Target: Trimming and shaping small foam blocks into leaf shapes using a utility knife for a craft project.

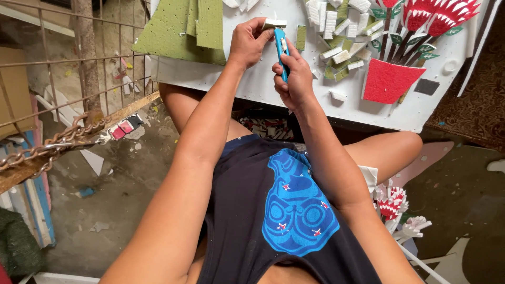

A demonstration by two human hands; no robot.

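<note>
A small white foam piece (274, 23) sits pinched in the fingers (261, 32) of the left hand (248, 44), over the far middle of the white worktop (294, 89). Just right of it, the right hand (294, 79) grips a blue craft knife (281, 50) — its long axis running near to far, tip touching the piece. Cut foam bits (342, 55) and a red foam pot (386, 81) lie further right.

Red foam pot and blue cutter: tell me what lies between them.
In the head view, loose white and green foam offcuts lie on the white board between the red foam pot and blue cutter.
</note>
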